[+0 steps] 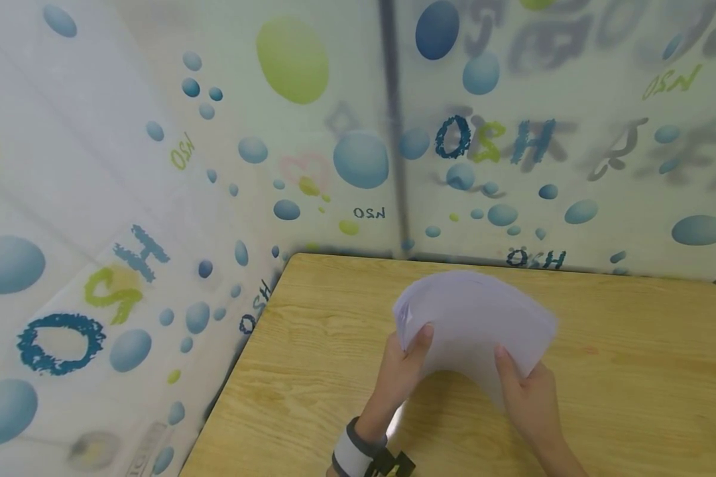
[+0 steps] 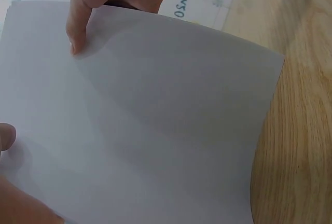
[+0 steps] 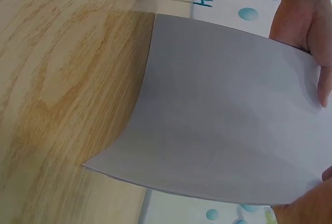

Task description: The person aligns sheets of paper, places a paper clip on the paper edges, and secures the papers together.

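Observation:
A stack of white paper sheets [image 1: 471, 311] is held up over the wooden table, bowed into an arch between both hands. My left hand [image 1: 402, 368] grips its left edge with the thumb lying on the near face. On the opposite edge, my right hand [image 1: 531, 401] pinches the sheets, its thumb also on the near face. The left wrist view shows the blank face of the paper [image 2: 166, 110] with the right thumb pressed on it near the top. In the right wrist view, the paper [image 3: 223, 115] curves down toward the tabletop. Most fingers are hidden behind the sheets.
The wooden table [image 1: 310, 331] stretches beneath the hands. Behind it hangs a pale curtain [image 1: 310, 132] printed with blue and green bubbles and letters, which continues along the left side [image 1: 65, 212]. A white and dark band [image 1: 355, 450] circles the left wrist.

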The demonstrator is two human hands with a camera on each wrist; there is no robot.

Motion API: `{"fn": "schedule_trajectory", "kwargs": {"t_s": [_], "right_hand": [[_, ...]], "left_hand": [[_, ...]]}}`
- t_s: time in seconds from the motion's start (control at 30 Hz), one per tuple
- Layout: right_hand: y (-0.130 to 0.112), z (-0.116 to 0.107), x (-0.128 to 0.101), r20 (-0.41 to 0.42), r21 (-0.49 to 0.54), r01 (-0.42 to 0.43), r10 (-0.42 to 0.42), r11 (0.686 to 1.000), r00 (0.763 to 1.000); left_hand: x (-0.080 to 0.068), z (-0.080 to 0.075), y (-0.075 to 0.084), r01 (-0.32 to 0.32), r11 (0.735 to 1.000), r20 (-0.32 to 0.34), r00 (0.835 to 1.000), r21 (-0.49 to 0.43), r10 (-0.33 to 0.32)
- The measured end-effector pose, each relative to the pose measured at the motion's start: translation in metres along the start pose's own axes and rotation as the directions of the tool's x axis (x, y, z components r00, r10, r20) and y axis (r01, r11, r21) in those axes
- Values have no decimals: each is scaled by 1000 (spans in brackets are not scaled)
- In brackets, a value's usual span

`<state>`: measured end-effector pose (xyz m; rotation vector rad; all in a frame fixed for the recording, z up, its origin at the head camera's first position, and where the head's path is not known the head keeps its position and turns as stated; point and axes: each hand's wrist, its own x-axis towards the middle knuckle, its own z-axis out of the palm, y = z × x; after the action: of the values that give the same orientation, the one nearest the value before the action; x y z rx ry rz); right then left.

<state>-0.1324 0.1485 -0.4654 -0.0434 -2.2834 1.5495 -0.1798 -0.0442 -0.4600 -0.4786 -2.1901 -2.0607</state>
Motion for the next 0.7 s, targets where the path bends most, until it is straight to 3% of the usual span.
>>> {"fn": "schedule_trajectory", "kwargs": {"t_s": [0.27,0.7], "right_hand": [[0,1,-2,3,-5,-35,35,999,999],[2,1,-1,10,-45,-76,77,996,997]], "left_hand": [[0,0,-5,-44,998,-1,999,34,44],[0,4,-1,91,995,-43,995,31,-89]]}}
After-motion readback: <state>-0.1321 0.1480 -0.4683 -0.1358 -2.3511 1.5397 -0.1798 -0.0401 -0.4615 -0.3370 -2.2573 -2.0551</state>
